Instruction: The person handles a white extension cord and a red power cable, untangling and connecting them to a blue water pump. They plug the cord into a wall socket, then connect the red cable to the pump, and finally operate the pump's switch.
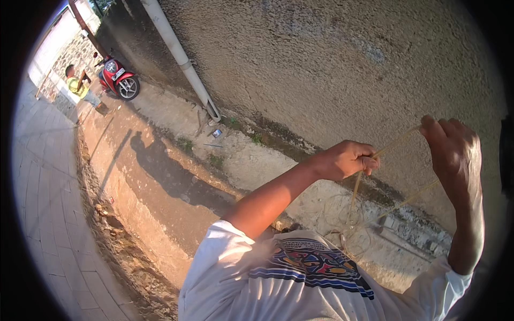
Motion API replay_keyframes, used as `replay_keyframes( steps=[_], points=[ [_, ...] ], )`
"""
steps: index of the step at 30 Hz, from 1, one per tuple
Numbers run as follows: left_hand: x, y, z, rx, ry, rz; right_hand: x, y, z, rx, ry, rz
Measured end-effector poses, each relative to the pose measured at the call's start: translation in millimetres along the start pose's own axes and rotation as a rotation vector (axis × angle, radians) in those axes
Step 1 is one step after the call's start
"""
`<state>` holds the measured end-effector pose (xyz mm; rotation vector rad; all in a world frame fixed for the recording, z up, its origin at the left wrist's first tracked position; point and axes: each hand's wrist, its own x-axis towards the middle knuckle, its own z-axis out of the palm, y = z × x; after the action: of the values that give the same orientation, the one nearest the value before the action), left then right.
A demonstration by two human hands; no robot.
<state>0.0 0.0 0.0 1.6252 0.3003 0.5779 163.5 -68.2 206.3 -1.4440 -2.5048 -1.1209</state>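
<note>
Over on the far left we spot a person (78, 86) by a red scooter (114, 78); then, rightward, our left hand (350, 159) is closed around a thin yellowish cord (399, 141), loops (352, 219) of it hanging below, and farther right our right hand (452, 147) pinches it too, a straight run between them. Light and limp, we'd judge, snag-prone rather than fragile; best gripped just above those loops.

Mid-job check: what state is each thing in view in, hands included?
Left hand: closed on the cord.
Right hand: closed, raised higher, pinching the cord.
Cord: drawn out between the hands, loose loops hanging below.
Scooter: upright, nobody on it.
Co-worker or passer-by: upright beside the scooter.
Pipe: intact-looking along the wall, lower end near the ground.
</note>
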Motion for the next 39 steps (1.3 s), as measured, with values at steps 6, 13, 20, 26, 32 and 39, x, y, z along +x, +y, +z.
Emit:
replay_keyframes(
  steps=[6, 13, 20, 26, 32, 39],
  points=[
    [66, -55, -44, 0.213, -0.286, -0.096, -43, 1, 79, -0.074, -0.142, 0.293],
    [40, -152, -118, 0.358, -0.226, -0.245, -72, -24, 130, 0.076, -0.328, 0.451],
    [-45, -210, -224, 0.755, -0.032, -0.432, -110, -50, 191, 0.247, -0.513, 0.627],
    [-182, -278, -333, 1.346, 0.73, -0.564, -133, -67, 248, 0.354, -0.621, 0.69],
    [-265, -323, -366, 0.903, 0.981, -1.018, -200, -45, 292, 0.361, -0.765, 0.82],
    [-368, -417, -303, 0.505, 1.087, -0.79, -267, 5, 317, 0.284, -0.861, 0.982]
  ],
)
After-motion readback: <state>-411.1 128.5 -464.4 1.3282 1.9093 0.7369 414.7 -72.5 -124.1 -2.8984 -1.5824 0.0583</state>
